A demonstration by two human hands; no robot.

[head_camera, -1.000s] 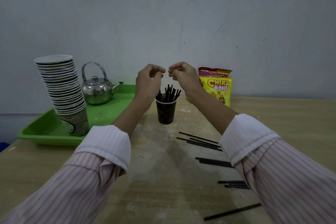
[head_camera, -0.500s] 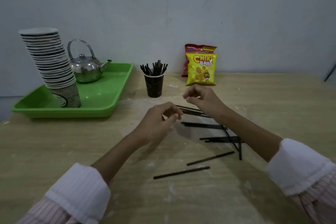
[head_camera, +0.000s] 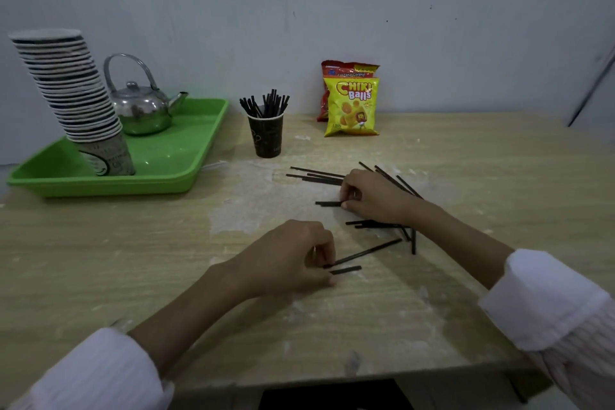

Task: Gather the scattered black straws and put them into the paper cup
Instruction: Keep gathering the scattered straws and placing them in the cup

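Surface: pale wood-grain surface point(head_camera: 100, 243) with whitish scuffs, backed by a grey-white wall point(head_camera: 299, 10).
Left grip: the left grip point(head_camera: 293, 256) is low on the surface, near the front edge. Its fingers are curled and its thumb and forefinger pinch the near end of a long straw point(head_camera: 366, 252), which slants away to the right.
Beside it: a shorter-looking straw point(head_camera: 346, 270) lies just under that one, its near end hidden at the fingertips.
Right grip: the right grip point(head_camera: 372, 198) is farther back, knuckles up, with fingers bent round the end of a middle straw point(head_camera: 327, 203) that sticks out to the left.
Scattered straws: one bundle point(head_camera: 316, 175) lies flat just beyond the right grip. Another fan point(head_camera: 394, 180) shows behind its knuckles. A crossed heap point(head_camera: 376, 225) sits under the wrist, with one straw point(head_camera: 413, 241) pointing toward the front edge.
Paper cup: the dark paper cup point(head_camera: 266, 138) stands upright behind the scatter, apart from both grips, holding a bristling bunch of black straws point(head_camera: 266, 105).
Tray: a green tray point(head_camera: 186, 173) at the left carries a leaning stack of cups point(head_camera: 66, 93) and a shiny kettle point(head_camera: 143, 110).
Snacks: a yellow snack bag point(head_camera: 352, 110) stands by the wall, with a red bag point(head_camera: 336, 68) behind it.
Sleeves: white cuffs point(head_camera: 545, 299) are pushed back on both forearms.
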